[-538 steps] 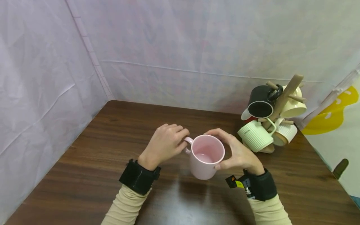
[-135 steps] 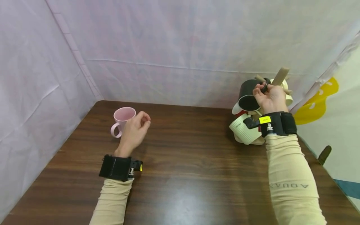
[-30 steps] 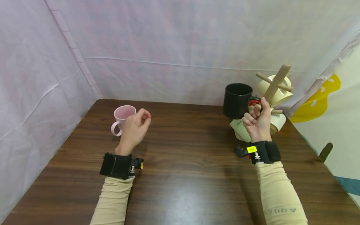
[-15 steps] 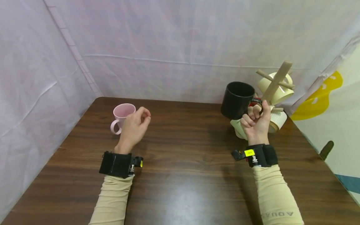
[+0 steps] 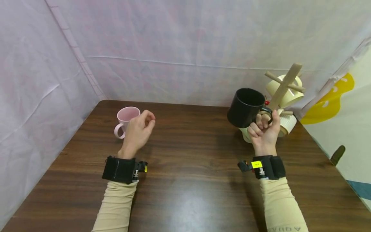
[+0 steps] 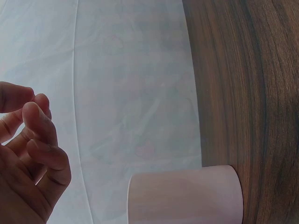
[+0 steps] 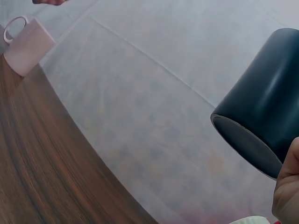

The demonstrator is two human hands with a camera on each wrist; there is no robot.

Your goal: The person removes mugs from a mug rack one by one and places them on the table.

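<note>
In the head view a black mug (image 5: 245, 108) hangs by its handle from the right hand (image 5: 264, 135), whose fingers curl round that handle. Its opening faces up and it is tilted slightly; the right wrist view shows the mug (image 7: 264, 100) off the table. The pink mug (image 5: 124, 120) stands upright at the table's left back. The left hand (image 5: 136, 133) is beside it, partly in front of it, with loosely bent fingers and nothing held. In the left wrist view the pink mug (image 6: 187, 196) is apart from that hand (image 6: 35, 154).
At the right back stands a wooden mug rack (image 5: 285, 87) bearing a cream mug (image 5: 285, 96) and a white ribbed mug (image 5: 287, 124). A pale green mug (image 5: 246, 135) is mostly hidden behind the black mug and right hand. Fabric walls (image 5: 179, 42) border the brown table (image 5: 185, 167).
Since several seconds ago, the black mug has come off the rack in the right hand, moving left and turning upright. In the last half second it moved slightly down. The left hand stays.
</note>
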